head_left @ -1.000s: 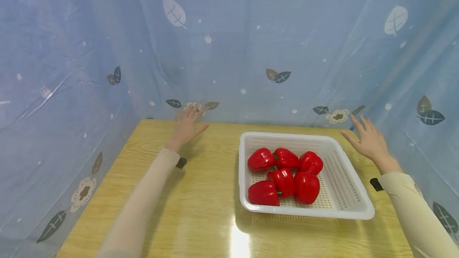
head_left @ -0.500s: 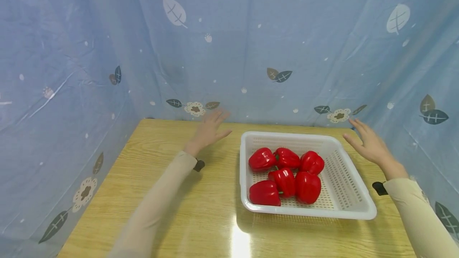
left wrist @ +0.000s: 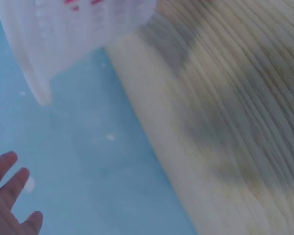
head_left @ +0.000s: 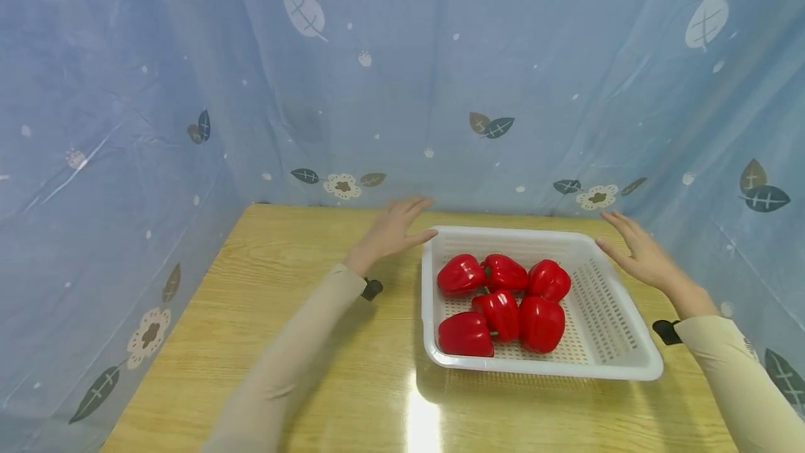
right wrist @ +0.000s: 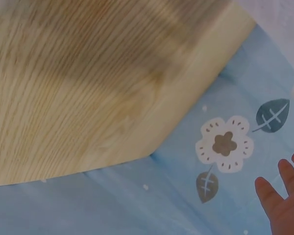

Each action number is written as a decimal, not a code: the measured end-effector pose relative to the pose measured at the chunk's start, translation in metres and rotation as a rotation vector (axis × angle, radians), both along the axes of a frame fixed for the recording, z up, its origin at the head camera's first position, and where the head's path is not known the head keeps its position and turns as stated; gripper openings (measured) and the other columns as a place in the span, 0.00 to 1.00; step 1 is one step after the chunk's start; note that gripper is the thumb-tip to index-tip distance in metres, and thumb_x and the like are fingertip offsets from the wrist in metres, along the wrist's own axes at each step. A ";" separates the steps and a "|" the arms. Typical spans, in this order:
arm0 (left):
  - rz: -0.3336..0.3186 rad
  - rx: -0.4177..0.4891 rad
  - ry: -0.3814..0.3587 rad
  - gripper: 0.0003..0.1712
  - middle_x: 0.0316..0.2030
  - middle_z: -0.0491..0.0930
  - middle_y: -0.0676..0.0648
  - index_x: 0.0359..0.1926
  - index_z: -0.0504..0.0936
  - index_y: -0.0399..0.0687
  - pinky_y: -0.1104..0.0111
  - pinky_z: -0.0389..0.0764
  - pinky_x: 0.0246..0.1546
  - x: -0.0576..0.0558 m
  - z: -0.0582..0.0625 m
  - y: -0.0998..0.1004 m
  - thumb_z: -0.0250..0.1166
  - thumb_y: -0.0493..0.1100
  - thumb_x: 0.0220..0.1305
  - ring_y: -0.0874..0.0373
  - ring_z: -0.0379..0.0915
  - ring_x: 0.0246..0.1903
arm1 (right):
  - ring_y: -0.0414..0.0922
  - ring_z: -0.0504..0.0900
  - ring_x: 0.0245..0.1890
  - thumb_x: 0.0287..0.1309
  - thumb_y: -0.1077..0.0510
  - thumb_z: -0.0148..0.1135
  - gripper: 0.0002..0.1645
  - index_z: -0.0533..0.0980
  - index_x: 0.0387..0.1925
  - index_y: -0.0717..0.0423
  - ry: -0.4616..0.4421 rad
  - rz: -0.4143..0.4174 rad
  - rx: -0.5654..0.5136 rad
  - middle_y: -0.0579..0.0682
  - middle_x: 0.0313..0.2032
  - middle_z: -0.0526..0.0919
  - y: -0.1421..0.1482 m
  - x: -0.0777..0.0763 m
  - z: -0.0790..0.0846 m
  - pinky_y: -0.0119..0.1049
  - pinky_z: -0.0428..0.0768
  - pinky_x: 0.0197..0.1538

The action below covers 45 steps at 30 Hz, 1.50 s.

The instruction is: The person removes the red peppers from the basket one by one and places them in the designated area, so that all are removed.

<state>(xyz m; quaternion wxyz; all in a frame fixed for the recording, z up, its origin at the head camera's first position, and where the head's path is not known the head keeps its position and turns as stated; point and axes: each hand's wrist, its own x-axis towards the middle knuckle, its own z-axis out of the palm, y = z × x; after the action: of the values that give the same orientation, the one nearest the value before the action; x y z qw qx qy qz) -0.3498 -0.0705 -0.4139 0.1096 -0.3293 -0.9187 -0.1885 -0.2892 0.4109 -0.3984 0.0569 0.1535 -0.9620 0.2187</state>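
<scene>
Although most of the left hand (head_left: 391, 231) shows in the head view, its fingers overlap there and are hard to count; they are extended, with the thumb held apart, its tip right at the far left corner of the white basket (head_left: 544, 367). Whether thumb and rim touch cannot be told. Beside the far right corner hangs the right hand (head_left: 644, 257), fingers straight and thumb set apart, the thumb's tip close to the rim; contact is equally unclear. The basket stands on the right half of the wooden table (head_left: 277, 264), and six red bell peppers (head_left: 541, 324) lie in it, gathered toward its left and middle. Their undersides are hidden, and the near rim covers the lower edge of the near left one. Pale sleeves (head_left: 302, 351) run out of view at the near side, and a dark device (head_left: 372, 289) is only partly visible at each wrist. Glare (head_left: 423, 425) washes out the wood grain by the basket's near left corner. Blue patterned cloth (head_left: 390, 96) rises beyond the table, its top cut off. The left wrist view crops the basket and the hand, with red glimpsed through the slots; in the right wrist view, only some spread fingers and part of the palm show at the right edge
</scene>
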 end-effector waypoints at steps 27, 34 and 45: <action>-0.217 -0.053 -0.173 0.45 0.67 0.58 0.50 0.70 0.55 0.53 0.62 0.61 0.65 0.021 0.012 0.054 0.54 0.69 0.58 0.56 0.54 0.66 | 0.69 0.56 0.62 0.63 0.52 0.54 0.37 0.53 0.69 0.60 -0.005 0.137 -0.092 0.68 0.65 0.57 -0.038 -0.004 -0.019 0.70 0.56 0.55; -0.261 -0.147 -0.203 0.45 0.65 0.60 0.50 0.70 0.55 0.53 0.63 0.65 0.62 0.027 0.008 0.064 0.54 0.69 0.58 0.56 0.57 0.64 | 0.71 0.52 0.63 0.63 0.53 0.53 0.37 0.53 0.69 0.61 0.007 0.144 -0.110 0.70 0.66 0.54 -0.038 0.001 -0.028 0.72 0.51 0.56; -0.262 -0.201 -0.202 0.45 0.64 0.62 0.52 0.69 0.58 0.55 0.64 0.63 0.63 0.021 -0.010 0.073 0.51 0.72 0.56 0.58 0.58 0.64 | 0.71 0.45 0.65 0.63 0.51 0.53 0.38 0.52 0.69 0.59 0.017 0.089 -0.104 0.68 0.68 0.48 -0.036 0.006 -0.038 0.75 0.46 0.55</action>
<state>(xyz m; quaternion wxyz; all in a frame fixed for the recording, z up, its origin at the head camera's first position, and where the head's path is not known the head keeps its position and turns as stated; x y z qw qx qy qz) -0.3291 0.0023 -0.4234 -0.0421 -0.4349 -0.8884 -0.1406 -0.2828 0.3746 -0.4359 0.0630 0.1948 -0.9411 0.2693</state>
